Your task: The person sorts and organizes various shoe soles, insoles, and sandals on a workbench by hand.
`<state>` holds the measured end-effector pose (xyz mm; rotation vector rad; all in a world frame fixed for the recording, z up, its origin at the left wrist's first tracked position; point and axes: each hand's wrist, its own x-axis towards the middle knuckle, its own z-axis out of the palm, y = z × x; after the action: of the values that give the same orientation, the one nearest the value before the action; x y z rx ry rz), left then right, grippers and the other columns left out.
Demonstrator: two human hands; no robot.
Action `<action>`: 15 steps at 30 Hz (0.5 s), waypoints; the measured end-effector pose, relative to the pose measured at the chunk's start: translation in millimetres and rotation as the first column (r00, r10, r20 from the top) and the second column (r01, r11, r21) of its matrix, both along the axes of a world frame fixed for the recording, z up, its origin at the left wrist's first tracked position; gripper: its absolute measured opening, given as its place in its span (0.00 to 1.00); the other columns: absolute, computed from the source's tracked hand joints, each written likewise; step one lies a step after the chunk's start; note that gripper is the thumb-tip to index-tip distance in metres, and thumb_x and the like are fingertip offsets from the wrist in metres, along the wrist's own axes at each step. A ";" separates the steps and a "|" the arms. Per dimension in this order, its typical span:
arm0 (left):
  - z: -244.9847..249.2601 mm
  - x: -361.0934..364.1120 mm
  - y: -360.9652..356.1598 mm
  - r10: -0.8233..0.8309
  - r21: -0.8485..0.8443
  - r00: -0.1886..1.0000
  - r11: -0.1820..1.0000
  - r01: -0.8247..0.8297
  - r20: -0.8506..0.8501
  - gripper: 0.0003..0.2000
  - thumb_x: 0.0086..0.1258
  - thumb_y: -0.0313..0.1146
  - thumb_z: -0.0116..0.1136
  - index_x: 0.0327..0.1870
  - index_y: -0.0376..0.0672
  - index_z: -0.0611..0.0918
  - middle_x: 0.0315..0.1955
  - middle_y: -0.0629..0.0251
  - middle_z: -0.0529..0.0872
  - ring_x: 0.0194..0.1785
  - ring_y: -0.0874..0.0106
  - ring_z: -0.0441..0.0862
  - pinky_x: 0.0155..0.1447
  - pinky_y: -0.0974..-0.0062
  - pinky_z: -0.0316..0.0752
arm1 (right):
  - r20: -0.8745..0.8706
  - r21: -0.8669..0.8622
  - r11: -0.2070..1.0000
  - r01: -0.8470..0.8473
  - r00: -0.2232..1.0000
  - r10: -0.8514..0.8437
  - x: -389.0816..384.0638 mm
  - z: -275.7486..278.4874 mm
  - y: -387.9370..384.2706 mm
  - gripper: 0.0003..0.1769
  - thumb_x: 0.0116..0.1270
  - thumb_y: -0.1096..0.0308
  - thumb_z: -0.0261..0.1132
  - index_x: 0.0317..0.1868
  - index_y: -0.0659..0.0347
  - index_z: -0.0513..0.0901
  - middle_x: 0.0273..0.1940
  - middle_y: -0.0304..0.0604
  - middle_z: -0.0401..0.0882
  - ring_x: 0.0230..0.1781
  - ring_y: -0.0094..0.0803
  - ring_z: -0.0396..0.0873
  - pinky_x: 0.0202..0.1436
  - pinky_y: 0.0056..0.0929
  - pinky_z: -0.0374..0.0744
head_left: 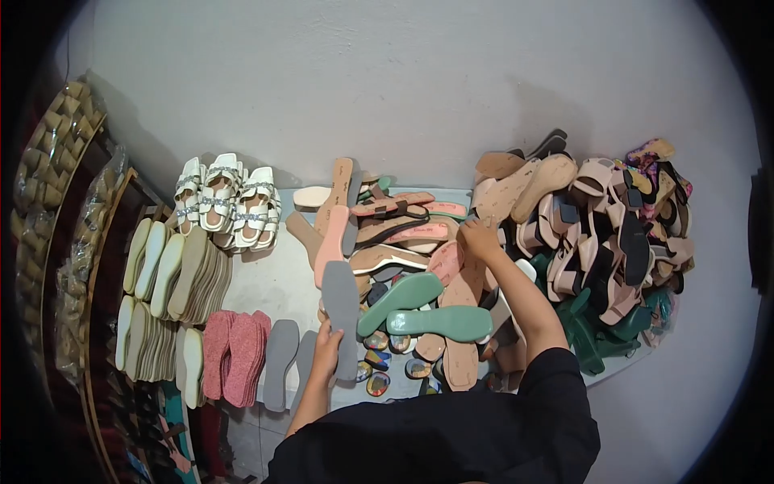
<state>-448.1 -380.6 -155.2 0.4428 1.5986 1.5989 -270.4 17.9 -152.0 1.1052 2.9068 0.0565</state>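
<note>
My left hand is closed round the edge of a grey shoe sole, which stands lengthwise above the table's front part. A pink insole lies just beyond its far end. My right hand reaches into the middle of the pile, fingers curled down among tan insoles; what they grip is hidden. Near that hand lie a pink-printed insole and a salmon-pink one. Two green soles rest between my forearms, one partly over the other.
White sandals stand at the back left. Stacked beige soles and pink textured soles line the left side. Heeled sandals and green heeled shoes heap up on the right. A shelf with bagged items is far left.
</note>
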 end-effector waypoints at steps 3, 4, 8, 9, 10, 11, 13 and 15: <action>-0.9 7.8 -1.1 -0.052 0.018 0.998 0.998 0.052 0.028 0.17 0.69 0.27 0.48 0.59 0.36 0.69 0.49 0.62 0.78 0.52 0.74 0.75 0.57 0.77 0.67 | 0.143 0.220 0.975 -0.002 0.989 -0.030 -12.1 -23.4 22.6 0.21 0.59 0.63 0.58 0.54 0.55 0.78 0.57 0.41 0.74 0.64 0.39 0.64 0.69 0.63 0.46; 1.2 13.2 -2.3 -0.081 0.035 0.996 0.996 0.080 0.038 0.16 0.69 0.26 0.48 0.58 0.36 0.69 0.49 0.62 0.77 0.53 0.74 0.74 0.58 0.77 0.67 | 0.163 0.266 0.964 0.019 0.985 -0.064 -16.4 -27.1 27.7 0.22 0.57 0.63 0.60 0.54 0.57 0.77 0.58 0.40 0.72 0.65 0.39 0.63 0.70 0.63 0.44; -5.8 20.8 -10.4 -0.074 0.010 0.996 0.997 0.073 0.048 0.18 0.69 0.25 0.49 0.59 0.36 0.68 0.50 0.63 0.77 0.55 0.75 0.73 0.59 0.77 0.65 | 0.334 0.121 0.991 0.061 0.937 -0.099 -25.3 -25.5 49.0 0.25 0.57 0.65 0.61 0.57 0.58 0.74 0.60 0.42 0.71 0.69 0.40 0.57 0.72 0.61 0.38; -5.8 19.9 -12.9 -0.076 0.007 0.996 0.997 0.075 0.048 0.18 0.70 0.25 0.49 0.60 0.35 0.68 0.51 0.62 0.77 0.56 0.74 0.72 0.60 0.77 0.64 | 0.293 0.146 0.989 0.022 0.954 -0.065 -24.5 -25.7 54.2 0.20 0.58 0.66 0.59 0.53 0.58 0.77 0.56 0.43 0.74 0.66 0.39 0.63 0.72 0.61 0.37; -8.3 21.4 -16.3 -0.045 0.003 0.998 0.999 0.045 0.037 0.18 0.70 0.26 0.49 0.60 0.36 0.68 0.51 0.62 0.78 0.55 0.74 0.73 0.60 0.77 0.65 | 0.252 0.176 0.984 -0.012 0.967 -0.034 -24.9 -19.2 53.8 0.17 0.58 0.67 0.58 0.48 0.57 0.81 0.52 0.43 0.78 0.62 0.39 0.68 0.72 0.60 0.37; -11.0 22.5 -18.9 -0.018 0.002 1.000 1.000 0.018 0.025 0.19 0.70 0.26 0.49 0.61 0.36 0.67 0.50 0.61 0.78 0.54 0.74 0.74 0.59 0.77 0.66 | 0.331 0.138 0.990 -0.025 0.943 -0.023 -28.2 -10.5 53.8 0.14 0.58 0.68 0.58 0.44 0.57 0.82 0.48 0.43 0.80 0.58 0.39 0.72 0.72 0.60 0.37; -11.2 21.8 -24.7 0.009 0.005 1.000 1.000 -0.009 -0.009 0.19 0.70 0.27 0.49 0.61 0.35 0.67 0.51 0.61 0.79 0.53 0.74 0.75 0.59 0.76 0.67 | 0.482 0.069 0.997 -0.038 0.876 0.000 -30.5 11.8 50.1 0.10 0.57 0.70 0.58 0.35 0.58 0.85 0.41 0.42 0.84 0.50 0.39 0.79 0.72 0.60 0.37; -10.9 23.1 -28.4 0.007 0.014 0.999 1.000 -0.006 -0.046 0.19 0.70 0.27 0.49 0.61 0.35 0.67 0.51 0.60 0.78 0.53 0.73 0.75 0.60 0.76 0.66 | 0.429 0.116 0.987 -0.115 0.902 0.055 -22.8 3.9 45.5 0.08 0.54 0.72 0.59 0.30 0.56 0.86 0.36 0.42 0.84 0.44 0.39 0.81 0.71 0.61 0.39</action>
<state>-425.0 -408.9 -166.2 0.4853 1.6254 1.6164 -293.2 63.5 -148.1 0.8467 2.5808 0.4500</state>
